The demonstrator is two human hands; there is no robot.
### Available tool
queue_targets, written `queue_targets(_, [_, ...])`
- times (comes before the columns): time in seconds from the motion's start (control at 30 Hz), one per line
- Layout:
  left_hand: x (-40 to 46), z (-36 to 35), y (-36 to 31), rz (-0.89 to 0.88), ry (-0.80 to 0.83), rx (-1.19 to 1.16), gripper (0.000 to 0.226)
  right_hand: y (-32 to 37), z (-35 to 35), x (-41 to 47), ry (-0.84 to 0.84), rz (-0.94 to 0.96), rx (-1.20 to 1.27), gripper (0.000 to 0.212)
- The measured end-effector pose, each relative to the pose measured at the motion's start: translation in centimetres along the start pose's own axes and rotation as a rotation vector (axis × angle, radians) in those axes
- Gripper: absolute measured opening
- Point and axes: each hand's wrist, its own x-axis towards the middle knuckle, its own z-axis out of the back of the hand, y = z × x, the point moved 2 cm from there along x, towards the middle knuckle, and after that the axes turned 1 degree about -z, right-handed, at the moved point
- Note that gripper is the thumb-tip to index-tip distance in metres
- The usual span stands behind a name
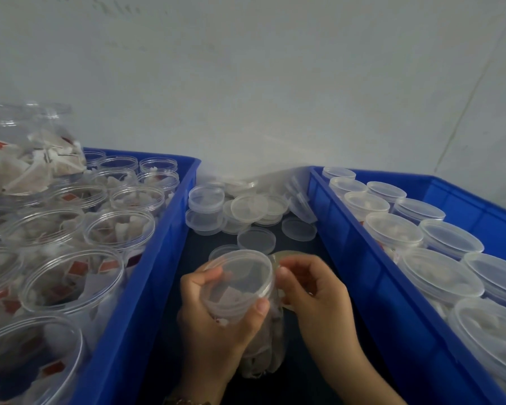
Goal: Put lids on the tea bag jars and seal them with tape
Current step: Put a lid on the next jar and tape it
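Jar (240, 290): lidded, tilted, held over the dark surface (187, 258) between two blue crates, near centre.
Left hand (216, 320): grip wrapped round the jar's body.
Right hand (313, 287): fingers pinch at the lid rim, beside a tape roll (281, 255); tape end too faint to tell.
Risk: tape may wrinkle or miss the seam if the jar turns in the left grip.
Spare lids (254, 209): heaped on the far side.

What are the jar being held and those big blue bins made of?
The jar looks like clear, glossy thin plastic: tea bags show through its wall and lid. The bins look like opaque moulded plastic, smooth with a slight sheen. Both are judged by look only.
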Motion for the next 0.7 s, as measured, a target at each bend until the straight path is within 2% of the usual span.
queue_targets(0.07, [-0.2, -0.2, -0.3, -0.068, 0.071, 0.031, 0.063, -0.5, -0.3, 0.7, 0.010, -0.148, 0.124, 0.018])
queue_targets(0.13, [-0.4, -0.3, -0.6, -0.146, 0.128, 0.086, 0.062, -0.6, -0.7, 1.0, 0.093, -0.284, 0.252, 0.018])
queue_targets(0.2, [-0.3, -0.2, -0.7, -0.179, 0.135, 0.104, 0.061, -0.5, -0.8, 1.2, 0.118, -0.335, 0.304, 0.023])
queue_targets(0.37, [-0.3, -0.2, -0.7, -0.219, 0.148, 0.129, 0.060, -0.5, -0.1, 1.2, 0.062, -0.345, 0.219, 0.039])
queue_targets(0.53, [-0.4, -0.7, -0.7, -0.252, 0.163, 0.182, 0.062, -1.6, 1.1, -0.4, -0.002, -0.363, 0.239, 0.032])
queue_targets(0.6, [-0.2, -0.6, -0.6, -0.209, 0.114, 0.172, 0.061, -1.7, 0.8, -1.5, 0.006, -0.344, 0.298, 0.030])
queue_targets(0.7, [-0.1, -0.5, -0.6, -0.181, 0.094, 0.165, 0.066, -1.3, 0.9, -2.6, 0.059, -0.252, 0.233, 0.033])
